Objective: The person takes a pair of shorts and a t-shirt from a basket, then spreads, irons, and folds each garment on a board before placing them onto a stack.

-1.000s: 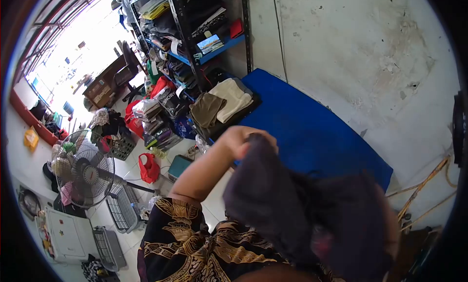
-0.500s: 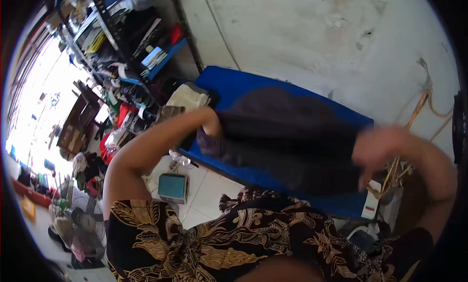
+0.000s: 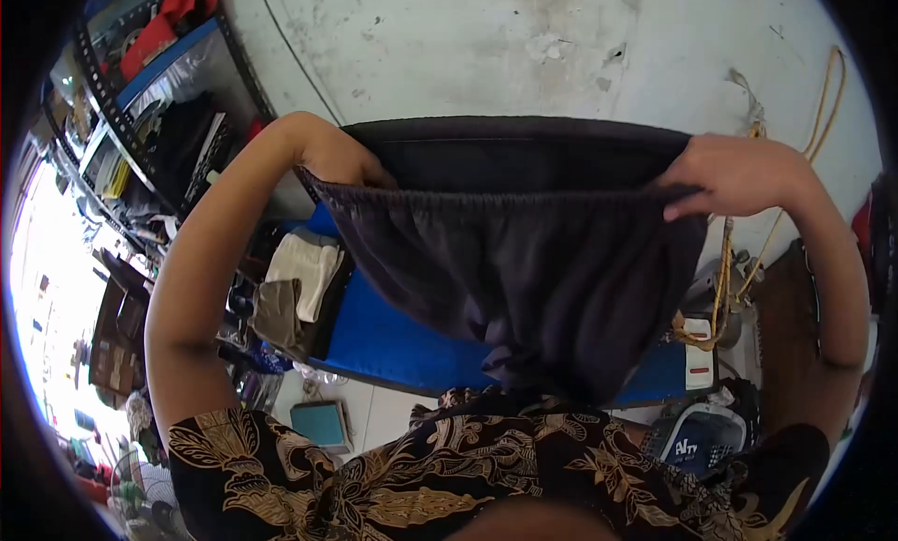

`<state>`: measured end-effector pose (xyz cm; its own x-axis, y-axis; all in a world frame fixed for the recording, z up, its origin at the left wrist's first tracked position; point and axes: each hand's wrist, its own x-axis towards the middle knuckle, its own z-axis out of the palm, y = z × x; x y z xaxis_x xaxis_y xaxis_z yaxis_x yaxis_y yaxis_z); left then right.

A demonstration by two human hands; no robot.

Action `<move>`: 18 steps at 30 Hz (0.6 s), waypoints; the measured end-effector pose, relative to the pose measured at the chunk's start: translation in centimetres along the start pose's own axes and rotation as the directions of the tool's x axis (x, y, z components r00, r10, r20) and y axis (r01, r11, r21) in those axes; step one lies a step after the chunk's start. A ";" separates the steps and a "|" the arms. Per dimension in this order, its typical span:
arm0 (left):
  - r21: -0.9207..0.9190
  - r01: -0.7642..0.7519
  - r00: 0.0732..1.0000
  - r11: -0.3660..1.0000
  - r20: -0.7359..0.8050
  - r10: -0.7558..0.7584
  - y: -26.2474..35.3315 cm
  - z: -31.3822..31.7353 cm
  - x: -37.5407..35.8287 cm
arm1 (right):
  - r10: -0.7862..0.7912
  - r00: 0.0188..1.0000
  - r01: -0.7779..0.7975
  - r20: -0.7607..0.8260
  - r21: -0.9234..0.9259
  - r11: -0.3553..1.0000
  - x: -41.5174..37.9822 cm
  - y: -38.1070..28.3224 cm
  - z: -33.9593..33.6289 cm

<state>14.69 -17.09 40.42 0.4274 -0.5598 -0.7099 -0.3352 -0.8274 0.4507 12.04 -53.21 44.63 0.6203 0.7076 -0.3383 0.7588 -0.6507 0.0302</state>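
holding baggy charcoal gathered-waist fabric garment (image 3: 524,251) pretty wide open | gripping both ends, left hand (image 3: 337,158) + right hand (image 3: 744,172) | right above long flat blue surface (image 3: 388,345)

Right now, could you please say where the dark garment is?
In head view, the dark garment is central, held between left hand and right hand, partly hiding the blue surface.

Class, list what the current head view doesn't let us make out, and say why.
- Head view: left hand, its fingertips; the dark garment's front edge hides them.
- Head view: the garment's lower inside; its own front hides it.
- Head view: the middle of the blue surface; the garment covers it.
- Head view: the shelving's top; cut off by the picture's edge.
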 end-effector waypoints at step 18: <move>0.439 0.189 0.744 0.878 -0.647 0.163 2.1 -7.1 4.5 | 0.032 0.668 0.254 -0.743 0.268 0.929 -2.3 12.3 0.8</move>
<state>21.83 -21.66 42.01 0.8070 -0.5812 -0.1044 -0.5822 -0.8127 0.0239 19.78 -63.11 45.05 0.5868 0.6566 0.4739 0.8090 -0.4992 -0.3102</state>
